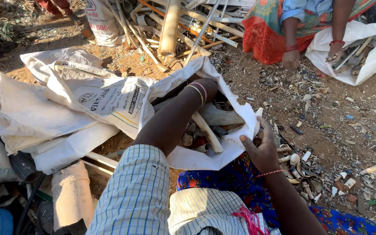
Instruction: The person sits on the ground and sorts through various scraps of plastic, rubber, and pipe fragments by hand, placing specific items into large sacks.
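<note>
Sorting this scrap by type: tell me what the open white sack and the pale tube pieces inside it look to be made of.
White sack: seemingly woven plastic, matt; it creases stiffly and stands open by itself. The right hand holds its rim; the left hand reaches inside.
Tube pieces: probably rigid plastic pipe, off-white, dull and dirty; round, straight sections with broken ends. Some smaller bits are unclear.

The setting is outdoors on bare reddish-brown dirt ground [349, 130] in strong, low sunlight with hard shadows. Small debris and pipe offcuts [327, 174] litter the soil. A heap of long pale pipes [175, 26] lies at the top. Flattened white woven sacks [31, 109] cover the left side; items at lower left are too shadowed to identify.
</note>
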